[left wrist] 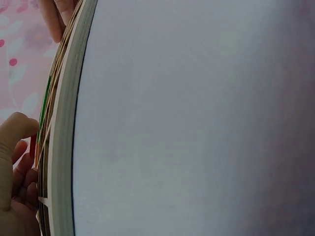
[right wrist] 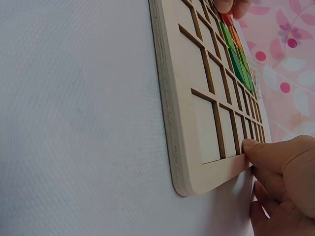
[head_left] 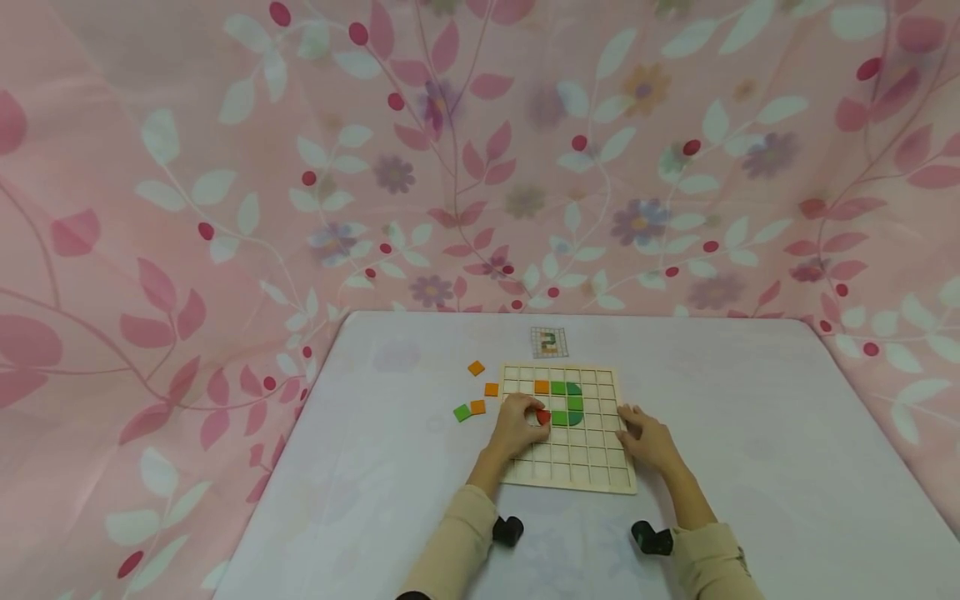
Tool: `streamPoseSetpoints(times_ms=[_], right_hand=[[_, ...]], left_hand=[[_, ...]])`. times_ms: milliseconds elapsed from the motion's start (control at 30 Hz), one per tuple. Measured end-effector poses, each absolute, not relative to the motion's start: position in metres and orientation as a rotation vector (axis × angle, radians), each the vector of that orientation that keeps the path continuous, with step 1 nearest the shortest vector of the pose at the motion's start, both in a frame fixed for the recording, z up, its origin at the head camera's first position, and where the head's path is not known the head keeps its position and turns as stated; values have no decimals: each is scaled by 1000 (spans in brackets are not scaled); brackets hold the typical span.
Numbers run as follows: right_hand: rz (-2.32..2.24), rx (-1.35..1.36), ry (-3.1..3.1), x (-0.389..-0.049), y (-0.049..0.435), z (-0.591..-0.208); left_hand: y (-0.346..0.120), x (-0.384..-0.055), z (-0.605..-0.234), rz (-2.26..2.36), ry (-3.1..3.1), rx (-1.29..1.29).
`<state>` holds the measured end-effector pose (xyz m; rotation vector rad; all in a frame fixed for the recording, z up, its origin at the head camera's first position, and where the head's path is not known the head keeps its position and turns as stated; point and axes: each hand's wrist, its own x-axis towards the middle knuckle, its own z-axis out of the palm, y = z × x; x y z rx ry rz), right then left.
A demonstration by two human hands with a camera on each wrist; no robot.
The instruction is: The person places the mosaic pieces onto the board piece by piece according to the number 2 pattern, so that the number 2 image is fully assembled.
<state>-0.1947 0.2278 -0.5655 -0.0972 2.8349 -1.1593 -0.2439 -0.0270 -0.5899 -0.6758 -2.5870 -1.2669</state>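
A square wooden grid board lies on the table, its cells partly filled with orange, green and dark green tiles in a curved shape. My left hand reaches over the board's left part and pinches a red tile beside a green tile. In the left wrist view, the red tile stands between thumb and finger, close to the board. At the board's right edge, my right hand grips the rim. The right wrist view shows its thumb on top of the rim and the other fingers beside it.
Loose orange tiles and a green tile lie left of the board. Behind it is a small pattern card with a figure 2. A flowered pink curtain hangs past the table's far edge.
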Motion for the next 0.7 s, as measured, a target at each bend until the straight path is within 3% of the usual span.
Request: streamPoseSetpoints(times_ms=[700], right_hand=[[-1151,-70,2828,-193,226,-564]], left_hand=[[-32,-246,-588,-1169,-2601,-788]])
